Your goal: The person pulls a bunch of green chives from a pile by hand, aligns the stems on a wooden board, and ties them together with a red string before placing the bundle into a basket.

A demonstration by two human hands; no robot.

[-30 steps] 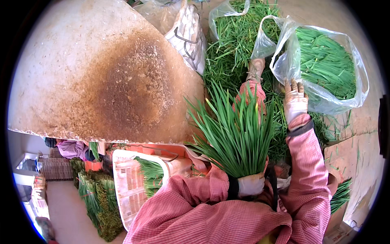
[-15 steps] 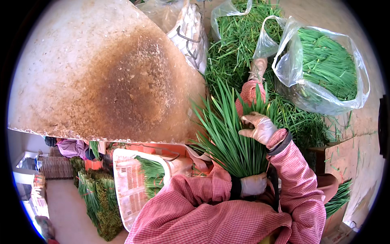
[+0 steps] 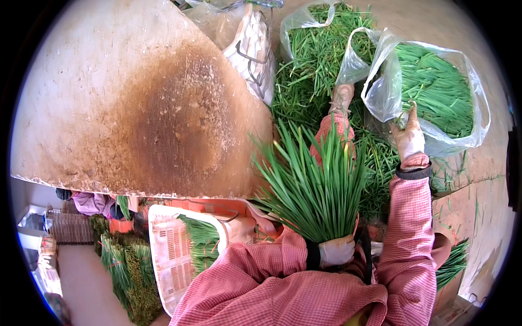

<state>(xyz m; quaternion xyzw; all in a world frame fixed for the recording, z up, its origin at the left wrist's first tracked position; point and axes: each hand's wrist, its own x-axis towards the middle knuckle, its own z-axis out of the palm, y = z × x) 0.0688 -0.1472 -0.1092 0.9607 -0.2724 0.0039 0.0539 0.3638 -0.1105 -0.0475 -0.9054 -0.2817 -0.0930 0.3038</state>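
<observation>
Garlic chives [image 3: 318, 182] stood bunched before the pink checked jacket [image 3: 283, 296], left hand [image 3: 336, 251] alone closed around their base; the right hand [image 3: 409, 138] had moved from their leaves to the clear plastic bag [image 3: 381, 98], its grip unclear.

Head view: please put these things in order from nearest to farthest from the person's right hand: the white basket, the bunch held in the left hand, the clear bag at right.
From the right hand:
1. Clear bag, right at the hand, upper right.
2. Green bunch, to its left and lower, in the left hand.
3. White basket, farther left, lower.
</observation>
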